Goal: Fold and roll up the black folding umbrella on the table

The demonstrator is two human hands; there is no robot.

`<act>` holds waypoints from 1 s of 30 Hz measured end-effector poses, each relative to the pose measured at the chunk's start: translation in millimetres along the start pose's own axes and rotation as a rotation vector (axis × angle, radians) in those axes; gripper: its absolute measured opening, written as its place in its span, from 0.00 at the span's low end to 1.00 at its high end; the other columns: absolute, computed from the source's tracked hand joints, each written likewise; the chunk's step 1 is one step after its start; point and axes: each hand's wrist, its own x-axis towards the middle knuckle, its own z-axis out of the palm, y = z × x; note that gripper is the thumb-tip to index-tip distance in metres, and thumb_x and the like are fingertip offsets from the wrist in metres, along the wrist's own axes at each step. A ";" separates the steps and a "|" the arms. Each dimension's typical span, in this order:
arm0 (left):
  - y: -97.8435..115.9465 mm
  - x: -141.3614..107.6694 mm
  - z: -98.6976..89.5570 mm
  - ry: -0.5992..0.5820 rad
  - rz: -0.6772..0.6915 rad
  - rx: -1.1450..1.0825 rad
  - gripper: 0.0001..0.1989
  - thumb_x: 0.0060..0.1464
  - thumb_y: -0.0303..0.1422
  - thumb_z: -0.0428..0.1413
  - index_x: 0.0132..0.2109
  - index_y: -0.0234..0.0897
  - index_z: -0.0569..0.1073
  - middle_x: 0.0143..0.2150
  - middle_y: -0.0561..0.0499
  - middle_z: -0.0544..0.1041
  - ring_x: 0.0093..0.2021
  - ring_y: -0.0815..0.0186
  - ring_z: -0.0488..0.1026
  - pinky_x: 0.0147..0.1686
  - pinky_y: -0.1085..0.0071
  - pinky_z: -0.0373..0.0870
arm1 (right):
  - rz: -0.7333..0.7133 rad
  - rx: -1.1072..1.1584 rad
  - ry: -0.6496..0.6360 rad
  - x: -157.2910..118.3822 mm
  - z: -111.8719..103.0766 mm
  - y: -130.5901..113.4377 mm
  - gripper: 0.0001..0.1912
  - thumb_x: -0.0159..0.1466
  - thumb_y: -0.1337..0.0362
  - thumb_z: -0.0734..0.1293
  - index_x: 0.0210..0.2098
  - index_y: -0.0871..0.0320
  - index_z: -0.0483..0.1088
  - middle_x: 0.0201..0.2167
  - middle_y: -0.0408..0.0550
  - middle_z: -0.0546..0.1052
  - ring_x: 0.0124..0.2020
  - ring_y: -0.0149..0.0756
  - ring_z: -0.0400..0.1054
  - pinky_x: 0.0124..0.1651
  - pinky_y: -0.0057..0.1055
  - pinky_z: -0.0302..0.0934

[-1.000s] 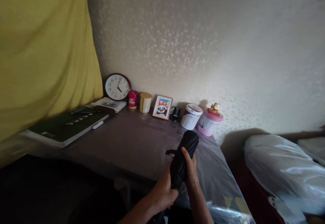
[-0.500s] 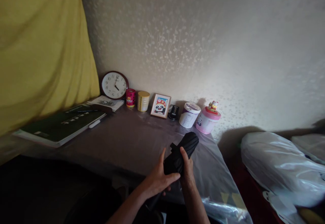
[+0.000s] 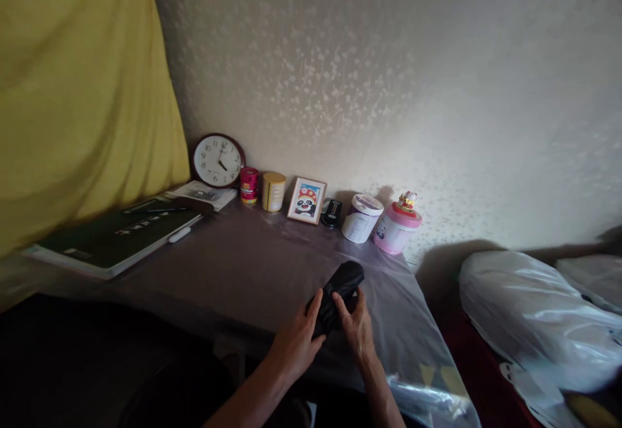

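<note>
A black folded cloth bundle, like a compact umbrella (image 3: 344, 279), is held between both hands above the near edge of the table (image 3: 233, 272). It tilts up to the right. My left hand (image 3: 297, 340) grips its lower left side, fingers along the edge and thumb underneath. My right hand (image 3: 358, 327) holds its right side, with the thumb pressed on top and the fingers round the far side. The lower end of the bundle is partly hidden by the hands.
Along the wall stand a clock (image 3: 219, 160), a red can (image 3: 249, 186), a yellow-lidded can (image 3: 273, 192), a panda picture frame (image 3: 306, 201), a black object (image 3: 332, 214), a white tub (image 3: 362, 219) and a pink tub (image 3: 397, 229). A green book (image 3: 116, 237) lies left; plastic bags (image 3: 529, 311) sit right.
The black bundle has moved slightly down and left and looks narrower. My left fingers have closed in along its side, and my right hand has shifted its grip on the right side.
</note>
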 end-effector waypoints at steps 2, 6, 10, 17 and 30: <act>1.5 -0.8 1.4 -0.026 -0.016 0.095 0.40 0.52 0.29 0.54 0.65 0.44 0.41 0.54 0.42 0.68 0.48 0.57 0.71 0.45 0.64 0.67 | -0.144 -0.060 -0.040 -1.4 -1.1 3.1 0.29 0.53 0.52 0.68 0.51 0.58 0.66 0.34 0.48 0.73 0.35 0.39 0.68 0.42 0.36 0.62; 1.6 -1.4 5.1 -0.028 -0.015 0.187 0.39 0.52 0.29 0.54 0.65 0.46 0.41 0.50 0.43 0.69 0.43 0.58 0.73 0.41 0.65 0.68 | -0.368 -0.030 -0.196 -1.6 -4.7 1.9 0.12 0.60 0.58 0.63 0.41 0.54 0.72 0.36 0.47 0.72 0.38 0.36 0.67 0.45 0.33 0.61; 1.0 -1.0 6.0 -0.036 -0.007 0.197 0.38 0.52 0.29 0.54 0.65 0.49 0.43 0.48 0.44 0.69 0.41 0.58 0.74 0.40 0.65 0.69 | -0.371 0.108 -0.206 -1.4 -9.0 1.6 0.07 0.58 0.58 0.65 0.34 0.54 0.72 0.34 0.46 0.72 0.39 0.37 0.66 0.45 0.33 0.61; 6.8 -2.8 0.2 -0.069 -0.008 0.219 0.35 0.53 0.29 0.52 0.64 0.53 0.47 0.48 0.43 0.69 0.40 0.57 0.74 0.39 0.64 0.70 | -0.043 0.351 -0.283 -4.6 -20.7 1.2 0.12 0.53 0.54 0.69 0.31 0.55 0.71 0.25 0.40 0.71 0.25 0.31 0.64 0.33 0.29 0.61; 13.7 -6.5 1.5 -0.057 -0.030 0.301 0.32 0.53 0.27 0.53 0.63 0.45 0.52 0.54 0.37 0.67 0.37 0.56 0.75 0.36 0.64 0.72 | -0.013 0.227 -0.493 20.1 -5.2 -22.4 0.12 0.52 0.54 0.68 0.27 0.56 0.71 0.17 0.36 0.66 0.19 0.27 0.61 0.24 0.25 0.57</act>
